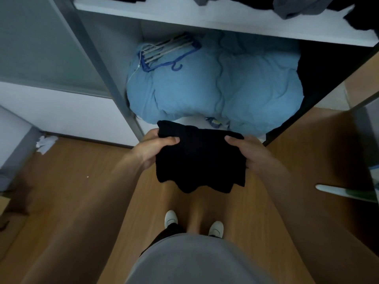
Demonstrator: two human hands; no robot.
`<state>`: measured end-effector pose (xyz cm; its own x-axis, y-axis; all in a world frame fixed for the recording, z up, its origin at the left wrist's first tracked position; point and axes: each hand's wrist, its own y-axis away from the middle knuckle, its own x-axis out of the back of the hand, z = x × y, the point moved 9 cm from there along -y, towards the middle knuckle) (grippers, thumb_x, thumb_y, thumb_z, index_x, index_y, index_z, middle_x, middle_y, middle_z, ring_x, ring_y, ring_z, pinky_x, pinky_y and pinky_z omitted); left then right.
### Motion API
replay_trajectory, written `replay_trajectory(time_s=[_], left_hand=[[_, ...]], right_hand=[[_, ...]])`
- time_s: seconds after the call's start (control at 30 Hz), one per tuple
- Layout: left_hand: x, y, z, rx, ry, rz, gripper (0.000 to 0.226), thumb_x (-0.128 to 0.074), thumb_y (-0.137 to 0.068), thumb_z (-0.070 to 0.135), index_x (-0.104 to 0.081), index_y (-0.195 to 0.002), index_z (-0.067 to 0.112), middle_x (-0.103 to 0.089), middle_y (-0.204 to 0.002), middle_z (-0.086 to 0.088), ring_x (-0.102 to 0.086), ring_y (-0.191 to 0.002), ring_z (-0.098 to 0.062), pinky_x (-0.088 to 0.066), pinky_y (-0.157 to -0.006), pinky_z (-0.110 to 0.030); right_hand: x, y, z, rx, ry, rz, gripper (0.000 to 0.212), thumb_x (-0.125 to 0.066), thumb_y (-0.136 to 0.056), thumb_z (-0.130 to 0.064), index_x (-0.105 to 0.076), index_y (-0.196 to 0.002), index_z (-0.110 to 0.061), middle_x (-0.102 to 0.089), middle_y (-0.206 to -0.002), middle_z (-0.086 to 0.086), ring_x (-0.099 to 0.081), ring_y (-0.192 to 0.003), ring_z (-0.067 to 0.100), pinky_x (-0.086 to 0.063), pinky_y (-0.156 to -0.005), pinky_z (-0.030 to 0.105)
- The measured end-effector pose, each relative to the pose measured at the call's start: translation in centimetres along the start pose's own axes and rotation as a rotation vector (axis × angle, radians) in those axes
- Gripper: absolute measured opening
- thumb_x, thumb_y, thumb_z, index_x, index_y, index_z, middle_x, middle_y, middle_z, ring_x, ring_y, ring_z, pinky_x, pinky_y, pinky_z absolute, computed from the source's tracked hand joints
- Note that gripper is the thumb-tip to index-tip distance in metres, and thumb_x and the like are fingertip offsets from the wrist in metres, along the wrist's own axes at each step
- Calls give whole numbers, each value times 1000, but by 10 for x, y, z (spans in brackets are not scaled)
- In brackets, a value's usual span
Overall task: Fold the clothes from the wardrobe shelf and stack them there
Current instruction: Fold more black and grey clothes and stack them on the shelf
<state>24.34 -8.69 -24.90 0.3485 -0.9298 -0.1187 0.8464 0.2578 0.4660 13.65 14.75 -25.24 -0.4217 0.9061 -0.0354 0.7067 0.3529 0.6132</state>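
Behind black garment (200,158), fingers hidden; shelf clothes (295,7) cropped

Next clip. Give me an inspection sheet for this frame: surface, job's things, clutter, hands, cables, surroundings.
Surface: white shelf at the top, with unfolded clothes lying on it.
Job's things: black garment, partly folded, held in the air below the shelf; grey clothes crumpled on the shelf.
Clutter: blue duvet stuffed in the lower compartment, hangers on top of it; crumpled paper on the floor.
Hands: left hand and right hand each grip one side of the black garment, thumbs on top.
Cables: thin white string by the hangers; nothing else seen.
Surroundings: wooden floor; wardrobe door at left.
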Motion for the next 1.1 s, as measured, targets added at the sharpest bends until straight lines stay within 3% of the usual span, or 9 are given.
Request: replay_trajectory(time_s=[0.13,0.23,0.33,0.47,0.6,0.77,0.87,0.93,1.1], left_hand=[[26,-2,5,-43,21,146,59,-78,-84,11,-52,-136,19,-71,-114,1,-72,-98,-11,-57,-73,-20],[44,-7,9,-101,-54,99,107,-79,-82,5,-8,-157,35,-51,-119,25,-63,-94,14,-52,-75,-9],[52,-13,18,-110,-440,-5,115,-78,-82,2,0,-157,42,-37,-142,15,-49,-119,2,-42,-82,0],[61,-19,39,-126,-847,-14,100,-72,-82,4,-12,-158,29,-37,-154,-4,-39,-139,-21,-31,-111,-22],[84,-16,89,-270,-1090,64,53,-71,-78,22,-58,-129,28,-64,-122,1,-58,-112,-21,-48,-97,-31],[124,-17,173,-490,-1026,217,37,-73,-84,25,-69,-120,18,-52,-119,-4,-51,-118,-22,-39,-104,-29],[143,-17,220,-609,-804,272,26,-74,-88,29,-68,-111,16,-37,-130,6,-42,-122,-8,-29,-101,-13],[152,-23,239,-615,-701,289,26,-68,-92,40,-63,-110,23,-45,-129,10,-50,-114,-6,-36,-93,-12],[153,-34,276,-657,-457,268,31,-59,-91,58,-66,-100,29,-73,-84,14,-71,-76,-4,-52,-57,-16]], right_hand=[[-3,-14,-5,99,182,81,67,-76,-88,-24,-45,-147,-19,-56,-140,-1,-59,-122,17,-51,-102,32],[-37,-17,-19,223,376,-86,86,-79,-83,-13,-32,-153,-30,-44,-147,-6,-49,-128,9,-44,-98,15],[-73,-17,-29,327,891,-135,85,-71,-81,0,-28,-153,-16,-43,-146,3,-47,-125,17,-43,-95,25],[-106,-21,-51,398,1377,24,41,-55,-85,5,-52,-124,-5,-59,-115,17,-58,-109,30,-49,-92,39],[-119,-22,-102,482,1537,167,37,-57,-84,-2,-67,-115,-19,-59,-116,11,-56,-116,31,-44,-80,35],[-124,-14,-194,689,1242,314,29,-56,-90,-12,-69,-105,-34,-63,-113,2,-64,-102,24,-45,-73,32],[-129,-21,-226,609,584,155,22,-54,-100,-13,-62,-99,-34,-69,-96,-2,-73,-63,15,-54,-52,23],[-138,-28,-246,566,304,68,13,-50,-104,-22,-59,-105,-32,-70,-100,-8,-76,-71,17,-59,-59,27],[-156,-61,-307,555,-47,34,22,-40,-107,-31,-62,-110,-28,-69,-107,-2,-69,-97,25,-56,-84,44]])
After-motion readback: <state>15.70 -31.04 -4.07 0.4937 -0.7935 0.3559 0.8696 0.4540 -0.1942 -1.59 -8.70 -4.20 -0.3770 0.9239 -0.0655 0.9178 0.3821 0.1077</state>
